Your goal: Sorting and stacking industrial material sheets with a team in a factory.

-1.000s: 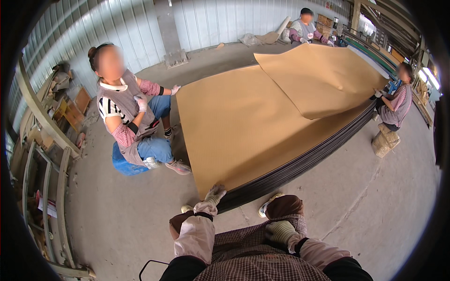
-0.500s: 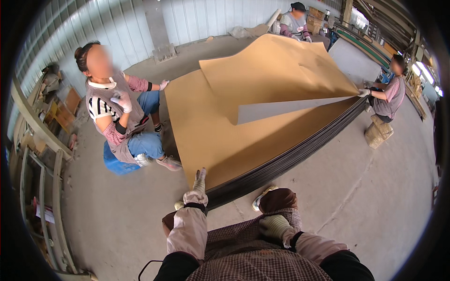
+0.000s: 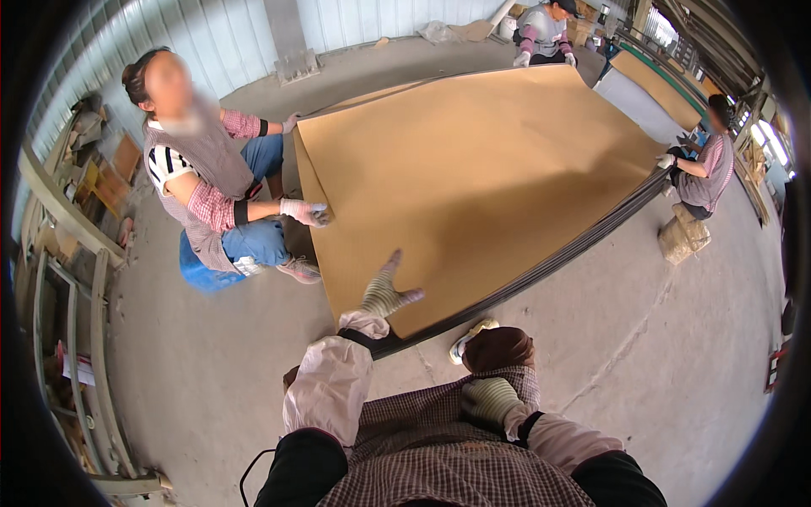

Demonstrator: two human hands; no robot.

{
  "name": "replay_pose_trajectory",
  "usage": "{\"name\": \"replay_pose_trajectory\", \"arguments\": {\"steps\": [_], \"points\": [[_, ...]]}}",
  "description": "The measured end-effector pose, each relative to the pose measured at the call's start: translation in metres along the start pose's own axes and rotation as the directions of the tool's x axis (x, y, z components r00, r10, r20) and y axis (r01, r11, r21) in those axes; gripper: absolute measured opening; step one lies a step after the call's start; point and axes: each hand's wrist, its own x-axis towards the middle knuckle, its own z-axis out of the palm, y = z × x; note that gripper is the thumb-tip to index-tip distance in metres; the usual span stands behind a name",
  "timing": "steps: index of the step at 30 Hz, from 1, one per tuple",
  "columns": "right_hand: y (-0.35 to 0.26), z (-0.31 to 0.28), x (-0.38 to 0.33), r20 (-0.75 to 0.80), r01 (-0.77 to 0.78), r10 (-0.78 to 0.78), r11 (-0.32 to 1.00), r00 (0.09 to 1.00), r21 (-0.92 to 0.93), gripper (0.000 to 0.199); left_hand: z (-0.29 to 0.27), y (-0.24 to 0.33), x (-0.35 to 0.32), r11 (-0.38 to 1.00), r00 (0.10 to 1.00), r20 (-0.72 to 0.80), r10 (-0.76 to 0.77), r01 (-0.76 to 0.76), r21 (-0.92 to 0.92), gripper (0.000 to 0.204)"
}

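On the left a seated co-worker (image 3: 207, 182) in a checked apron rests a gloved hand (image 3: 304, 211) on the left edge of the top brown sheet (image 3: 473, 177), well to the left of and beyond the wearer's fingers. A blue stool or drum (image 3: 196, 272) shows under that person.

The wearer's left hand (image 3: 384, 294), in a knitted work glove, lies flat on the near corner of the brown sheet, its fingers (image 3: 390, 264) spread open and pointing away, the thumb out to the right; it presses on the sheet and grips nothing. Just under and in front of those fingers the sheet lies on a low stack of dark-edged panels (image 3: 541, 266) on the concrete floor (image 3: 676, 355).

The right hand (image 3: 490, 399) rests on the wearer's own knee, clear of the sheet, fingers curled loosely and empty.

Further right, a second co-worker (image 3: 705, 173) holds the far right edge, and a third (image 3: 545, 29) stands at the far end.

By my judgement the top sheet is already laid nearly flat and roughly square on the stack; what seems left is the last smoothing and lining up of its edges, since the far left edge looks slightly lifted.
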Motion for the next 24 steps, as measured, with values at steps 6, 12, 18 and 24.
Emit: {"name": "replay_pose_trajectory", "arguments": {"steps": [6,12,18,24], "points": [[0.002,0.0,0.002,0.008,-0.007,0.007,1.0,1.0,-0.022,0.032,0.044,0.016,-0.005,0.822,0.878,0.452,-0.156,-0.138,0.552,0.089],[0.005,0.002,0.001,-0.049,0.012,-0.01,1.0,0.999,0.028,0.033,0.041,-0.026,-0.013,0.532,0.934,0.233,-0.271,-0.056,0.845,0.035],[0.003,0.001,0.003,-0.014,-0.017,0.018,1.0,1.0,0.015,0.035,-0.001,-0.039,-0.029,0.482,0.923,0.14,-0.358,0.055,0.874,0.024],[0.002,0.002,0.004,0.017,0.006,-0.005,1.0,1.0,-0.023,0.036,-0.021,-0.041,-0.042,0.396,0.933,0.064,-0.355,0.088,0.914,0.037]]}}
